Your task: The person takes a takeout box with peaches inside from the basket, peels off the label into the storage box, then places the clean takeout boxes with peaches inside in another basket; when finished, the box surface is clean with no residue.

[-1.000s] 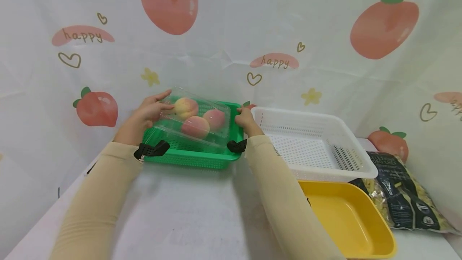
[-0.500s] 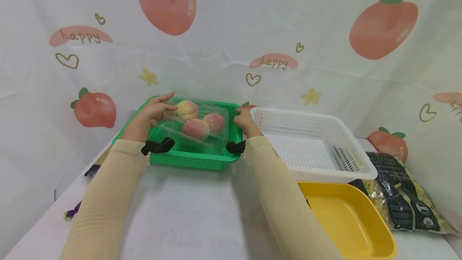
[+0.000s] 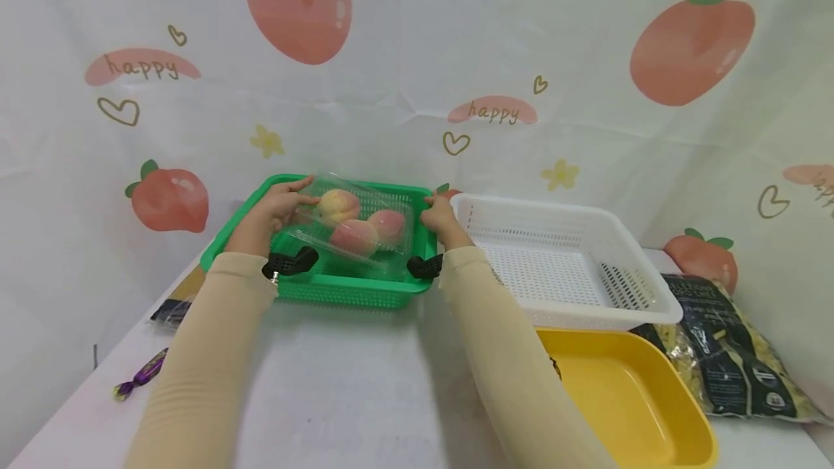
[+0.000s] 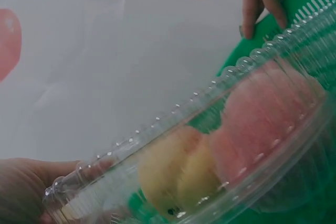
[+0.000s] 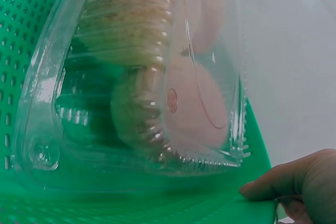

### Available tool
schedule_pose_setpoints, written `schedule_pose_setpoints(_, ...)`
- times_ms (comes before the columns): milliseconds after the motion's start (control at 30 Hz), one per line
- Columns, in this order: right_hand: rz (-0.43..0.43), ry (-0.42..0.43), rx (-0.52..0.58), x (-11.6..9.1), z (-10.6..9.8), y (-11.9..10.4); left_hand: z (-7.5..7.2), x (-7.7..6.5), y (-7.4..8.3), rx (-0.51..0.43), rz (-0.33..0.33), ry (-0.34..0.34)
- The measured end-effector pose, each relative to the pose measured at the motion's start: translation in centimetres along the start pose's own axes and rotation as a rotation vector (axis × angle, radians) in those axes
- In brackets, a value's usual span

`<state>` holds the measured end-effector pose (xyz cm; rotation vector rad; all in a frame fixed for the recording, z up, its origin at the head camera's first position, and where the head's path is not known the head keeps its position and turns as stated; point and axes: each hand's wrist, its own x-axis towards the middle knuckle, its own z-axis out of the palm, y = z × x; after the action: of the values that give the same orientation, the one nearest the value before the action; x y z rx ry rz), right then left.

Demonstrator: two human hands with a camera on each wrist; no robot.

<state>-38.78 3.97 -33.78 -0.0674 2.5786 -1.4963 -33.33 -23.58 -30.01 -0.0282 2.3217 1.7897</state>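
Note:
My left hand [image 3: 276, 207] grips the left end of a clear plastic clamshell box [image 3: 370, 200] with three peaches [image 3: 355, 237] inside. In the head view the box slants down to the right, within the outline of a green perforated basket [image 3: 345, 284]. Whether it touches the basket floor cannot be seen. The left wrist view shows the ribbed box wall [image 4: 226, 145] close up, with the left thumb along its edge. On the basket's right rim, my right hand [image 3: 441, 217] pinches the edge; its thumb [image 5: 262, 183] lies over the green rim in the right wrist view.
Right of the basket stands a white perforated basket [image 3: 619, 237], with a yellow tray [image 3: 625, 396] in front. A dark bag of pasta [image 3: 730, 353] lies at far right. To the left are a purple-wrapped candy [image 3: 145, 373] and a partly hidden package [image 3: 176, 302]. A printed curtain hangs behind.
My left hand has moved slightly right and down with the clamshell box, which sits lower. The basket's left corner, the candy and the package have come into view. My right hand stays on the rim.

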Motion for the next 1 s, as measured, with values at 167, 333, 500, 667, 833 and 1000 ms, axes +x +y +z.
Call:
schedule_pose_setpoints(167,0.005,0.004,-0.009,0.2,0.1,0.0,0.3,0.4,-0.9,-0.001,-0.009,0.051)
schedule_pose_setpoints(333,0.019,0.010,-0.016,0.2,0.0,0.0,0.5,0.5,-1.7,-0.006,-0.035,0.059)
schedule_pose_setpoints(500,0.020,0.007,-0.024,0.2,0.0,-0.1,0.7,0.7,-2.7,-0.014,-0.041,0.074)
schedule_pose_setpoints(667,0.016,0.020,-0.018,0.2,-0.1,-0.1,0.8,1.0,-3.2,-0.011,-0.031,0.092)
schedule_pose_setpoints(833,0.025,0.013,-0.016,0.0,0.1,-0.1,0.8,1.2,-3.6,0.070,-0.074,0.107)
schedule_pose_setpoints(1000,0.020,0.013,-0.018,0.0,0.1,-0.1,0.8,1.3,-3.7,0.127,-0.110,0.088)
